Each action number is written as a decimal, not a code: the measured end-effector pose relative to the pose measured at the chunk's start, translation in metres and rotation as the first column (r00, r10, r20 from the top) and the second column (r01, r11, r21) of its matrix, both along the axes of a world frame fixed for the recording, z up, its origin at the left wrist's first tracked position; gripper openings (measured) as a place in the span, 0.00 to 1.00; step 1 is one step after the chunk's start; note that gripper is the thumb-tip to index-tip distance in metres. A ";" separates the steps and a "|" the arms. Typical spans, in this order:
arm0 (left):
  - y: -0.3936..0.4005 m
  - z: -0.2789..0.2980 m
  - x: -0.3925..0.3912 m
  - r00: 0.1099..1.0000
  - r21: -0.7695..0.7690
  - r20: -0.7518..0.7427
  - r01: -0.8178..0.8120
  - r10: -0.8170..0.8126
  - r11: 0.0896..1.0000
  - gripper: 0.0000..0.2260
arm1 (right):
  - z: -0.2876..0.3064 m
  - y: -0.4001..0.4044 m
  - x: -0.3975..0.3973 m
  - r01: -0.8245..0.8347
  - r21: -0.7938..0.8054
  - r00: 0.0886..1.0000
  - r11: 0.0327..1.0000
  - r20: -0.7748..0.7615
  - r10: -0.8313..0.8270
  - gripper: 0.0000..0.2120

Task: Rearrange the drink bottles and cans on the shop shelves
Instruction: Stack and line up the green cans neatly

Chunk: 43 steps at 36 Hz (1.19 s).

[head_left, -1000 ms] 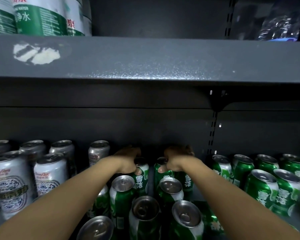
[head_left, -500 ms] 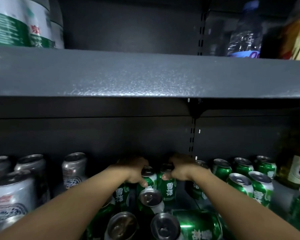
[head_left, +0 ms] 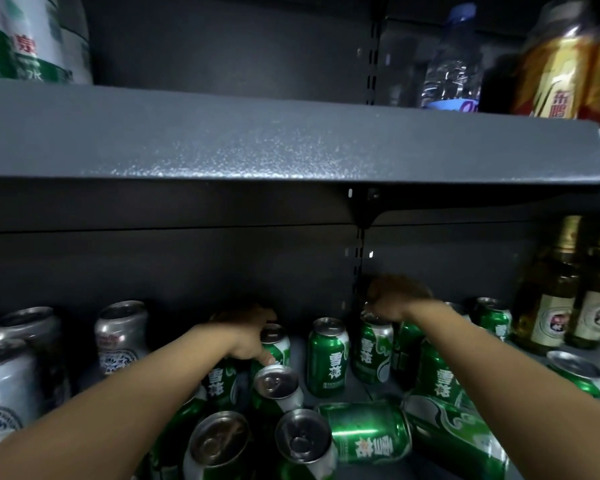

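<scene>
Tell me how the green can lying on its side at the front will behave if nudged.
The green can on its side would probably roll, being round. Neighbouring toppled cans touch it, so it likely bumps them soon. Its glossy metal looks rather slippery to grip.

**Two dark shelves, cans below and bottles above**

The lower shelf [head_left: 357, 388], dark grey metal, runs across the bottom of the frame. At lower left stand silver cans [head_left: 120, 336] with patterned labels. In the middle and lower right sit green cans [head_left: 327, 356], most upright; one green can on its side [head_left: 368, 433] lies near the bottom centre, touching its neighbours. At the right edge stand brown glass bottles [head_left: 551, 299] with gold foil necks.

The upper shelf [head_left: 257, 147] crosses the middle of the frame. At upper left it carries large water bottles with green-and-white labels [head_left: 25, 43]; at upper right, a clear water bottle [head_left: 452, 60] beside gold-labelled bottles [head_left: 555, 67].
</scene>
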<state>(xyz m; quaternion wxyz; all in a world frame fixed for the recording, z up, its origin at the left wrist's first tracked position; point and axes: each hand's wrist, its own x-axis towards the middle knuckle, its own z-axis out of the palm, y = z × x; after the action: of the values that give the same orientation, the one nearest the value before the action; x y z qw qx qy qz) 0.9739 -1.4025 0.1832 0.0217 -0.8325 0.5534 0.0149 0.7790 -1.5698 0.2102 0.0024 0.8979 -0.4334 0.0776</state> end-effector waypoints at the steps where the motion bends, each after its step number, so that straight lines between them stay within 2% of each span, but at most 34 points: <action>1: 0.000 0.000 0.000 1.000 -0.015 -0.003 -0.004 0.004 1.000 0.35 | -0.004 -0.004 -0.004 0.024 -0.027 0.998 0.999 -0.056 -0.026 0.24; 3: 0.001 -0.002 0.000 1.000 -0.041 -0.010 -0.014 0.013 0.999 0.32 | -0.012 -0.010 -0.006 0.042 -0.057 0.990 0.997 -0.133 -0.050 0.30; 6: 0.001 -0.002 -0.001 1.000 -0.047 -0.006 -0.013 0.012 0.999 0.31 | -0.022 -0.011 -0.002 0.062 -0.074 0.988 0.995 -0.136 -0.072 0.36; 10: 0.001 -0.001 -0.004 1.000 -0.041 -0.026 -0.003 0.002 0.999 0.31 | -0.029 -0.009 0.007 0.055 -0.111 0.987 0.992 -0.142 -0.070 0.32; 14: 0.001 0.001 -0.005 0.999 -0.029 -0.052 -0.009 0.008 1.000 0.32 | -0.021 -0.013 0.007 0.012 -0.017 0.975 1.000 -0.223 -0.016 0.25; 20: 0.004 0.001 -0.006 0.999 -0.016 -0.045 -0.013 0.013 1.000 0.33 | -0.018 -0.005 0.004 -0.010 -0.049 0.952 0.999 -0.307 -0.006 0.29; 23: 0.012 0.003 -0.008 0.999 -0.052 -0.035 0.004 -0.006 0.999 0.36 | -0.010 0.010 0.000 -0.012 -0.186 0.989 0.982 -0.144 -0.015 0.27; 25: 0.018 0.009 -0.011 0.999 -0.131 -0.044 0.015 -0.021 0.991 0.31 | -0.003 0.026 -0.001 -0.029 -0.254 0.998 0.967 0.039 0.040 0.20; 27: 0.023 0.014 -0.014 0.993 -0.195 -0.110 0.028 -0.050 0.980 0.21 | 0.002 0.043 0.002 -0.116 -0.137 0.980 0.984 0.148 0.136 0.14; 29: 0.026 0.018 -0.018 0.977 -0.225 -0.181 0.069 -0.111 0.972 0.10 | 0.003 0.057 0.010 -0.268 0.114 0.946 0.957 0.222 0.238 0.09; 31: 0.031 0.023 -0.026 0.954 -0.197 -0.243 0.128 -0.175 0.972 0.09 | 0.000 0.065 0.018 -0.317 0.271 0.940 0.909 0.216 0.263 0.10; 33: 0.039 0.027 -0.034 0.922 -0.118 -0.335 0.162 -0.193 0.980 0.13 | -0.002 0.063 0.021 -0.225 0.230 0.970 0.947 0.145 0.195 0.12; 35: 0.049 0.027 -0.038 0.919 -0.025 -0.347 0.190 -0.186 0.982 0.19 | 0.000 0.052 0.012 -0.050 0.035 0.990 0.998 0.132 0.045 0.14; 37: 0.056 0.021 -0.038 0.932 0.039 -0.318 0.199 -0.176 0.979 0.22 | 0.005 0.036 -0.006 0.123 -0.105 0.983 0.987 0.148 -0.107 0.16; 39: 0.060 0.014 -0.036 0.935 0.022 -0.312 0.185 -0.169 0.983 0.24 | 0.007 0.019 -0.026 0.227 -0.111 0.970 0.967 0.113 -0.215 0.17; 42: 0.059 0.007 -0.032 0.932 -0.039 -0.309 0.188 -0.191 0.981 0.23 | -0.002 -0.007 -0.053 0.268 -0.078 0.962 0.960 -0.025 -0.271 0.19; 43: 0.058 0.007 -0.032 0.931 -0.038 -0.312 0.187 -0.189 0.982 0.22 | -0.008 -0.017 -0.059 0.273 -0.083 0.958 0.958 -0.068 -0.279 0.22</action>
<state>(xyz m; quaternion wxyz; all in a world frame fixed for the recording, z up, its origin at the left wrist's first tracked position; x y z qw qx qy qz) 0.9422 -1.3448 0.1901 -0.0685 -0.7628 0.6270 0.1428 0.7199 -1.5868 0.2026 0.0631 0.8303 -0.5508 0.0568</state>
